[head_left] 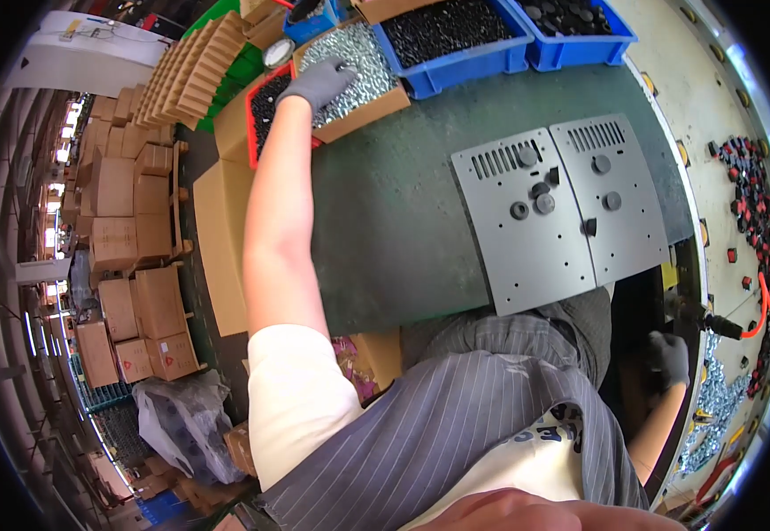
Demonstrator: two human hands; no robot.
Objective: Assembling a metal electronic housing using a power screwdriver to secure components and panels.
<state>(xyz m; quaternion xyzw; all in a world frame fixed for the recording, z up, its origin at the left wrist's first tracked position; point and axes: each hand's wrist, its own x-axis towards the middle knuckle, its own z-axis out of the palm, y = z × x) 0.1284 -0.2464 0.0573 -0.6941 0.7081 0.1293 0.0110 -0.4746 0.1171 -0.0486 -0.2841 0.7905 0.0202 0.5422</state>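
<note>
In the head view, the gloved left hand [319, 84] reaches over silver fasteners [363, 62] in an open cardboard carton [369, 116] at the far side of the desk [385, 221], between a red bin [253, 142] and blue bins [469, 71]. Two grey perforated panels [527, 270] lie side by side, bearing black knobs [545, 203]. The gloved right hand [670, 358] hangs low, near a black tool [704, 316]. Whether either grip is spread or pinching something cannot be told.
</note>
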